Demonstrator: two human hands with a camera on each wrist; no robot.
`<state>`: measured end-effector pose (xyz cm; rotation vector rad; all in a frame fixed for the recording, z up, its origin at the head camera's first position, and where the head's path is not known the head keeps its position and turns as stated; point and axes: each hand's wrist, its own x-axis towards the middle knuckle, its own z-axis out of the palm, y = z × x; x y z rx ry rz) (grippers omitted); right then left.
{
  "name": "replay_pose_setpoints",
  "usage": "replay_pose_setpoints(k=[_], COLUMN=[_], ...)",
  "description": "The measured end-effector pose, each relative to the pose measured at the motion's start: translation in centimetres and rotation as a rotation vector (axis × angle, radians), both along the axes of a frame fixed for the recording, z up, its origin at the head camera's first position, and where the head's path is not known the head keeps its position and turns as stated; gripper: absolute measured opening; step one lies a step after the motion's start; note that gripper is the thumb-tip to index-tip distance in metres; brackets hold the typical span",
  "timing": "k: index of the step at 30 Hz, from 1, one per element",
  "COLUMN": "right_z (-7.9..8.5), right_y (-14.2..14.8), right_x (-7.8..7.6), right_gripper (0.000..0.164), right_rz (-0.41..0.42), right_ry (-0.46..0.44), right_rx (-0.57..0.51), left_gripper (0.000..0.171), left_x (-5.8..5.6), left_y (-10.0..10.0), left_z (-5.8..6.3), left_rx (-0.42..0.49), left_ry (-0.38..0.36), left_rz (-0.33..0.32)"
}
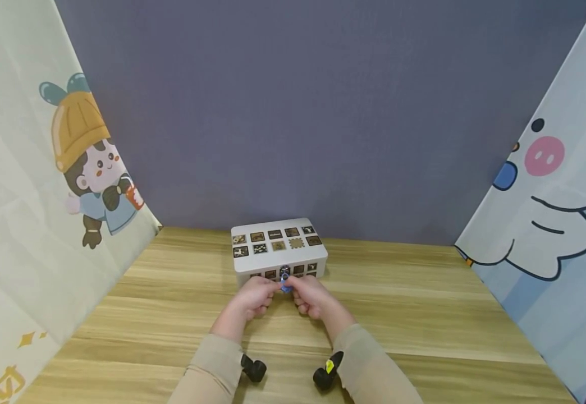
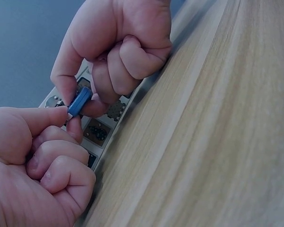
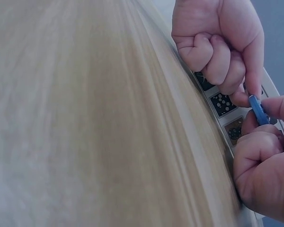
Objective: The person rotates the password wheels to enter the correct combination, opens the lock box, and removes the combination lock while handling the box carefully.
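Observation:
A small blue padlock (image 1: 286, 285) hangs at the metal clasp (image 1: 285, 270) on the front of a white box (image 1: 279, 257) decorated with brown and black square pictures. My left hand (image 1: 256, 295) pinches one side of the padlock between thumb and index finger, its other fingers curled in. From the opposite side my right hand (image 1: 313, 294) pinches it the same way. Both wrist views show the blue body (image 2: 79, 101) (image 3: 259, 111) between the fingertips. Fingers partly cover the padlock, and whether its shackle is open cannot be made out. The box lid is down.
The box stands on a wood-grain table (image 1: 399, 314), near a grey-blue back panel (image 1: 293, 112). Cartoon-printed curtains flank the table at left (image 1: 15, 168) and right (image 1: 566, 235). Black wrist mounts (image 1: 253, 368) sit at both beige sleeves (image 1: 212, 365).

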<state>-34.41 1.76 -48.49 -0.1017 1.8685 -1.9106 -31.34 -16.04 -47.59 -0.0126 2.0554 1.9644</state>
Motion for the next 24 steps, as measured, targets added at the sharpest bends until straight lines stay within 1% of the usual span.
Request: replay_pose_setpoints(k=[5,9,13,18,24], right_z=[0.0,0.0,0.2,0.3,0.4], right_y=[0.3,0.5,0.8,1.2,1.8], right_x=[0.1,0.1,0.1,0.0,-0.4], right_gripper=[0.024,0.032,0.039,0.035,0.032], right_rz=[0.009,0.01,0.006,0.012,0.041], right_ry=[0.001,-0.01,-0.044,-0.086,-0.095], right_rx=[-0.011,-0.015,-0.047,-0.103,-0.111], left_gripper=[0.027,0.028,0.027,0.028,0.03], left_x=[0.1,0.2,0.2,0.2,0.1], left_y=[0.1,0.2,0.2,0.2,0.2], left_z=[0.1,0.2,0.2,0.1,0.1], left_rx=[0.0,-0.002,0.002,0.004,-0.001], left_ry=[-0.003,-0.005,-0.008,-0.002,-0.005], left_rz=[0.002,0.004,0.01,0.012,0.013])
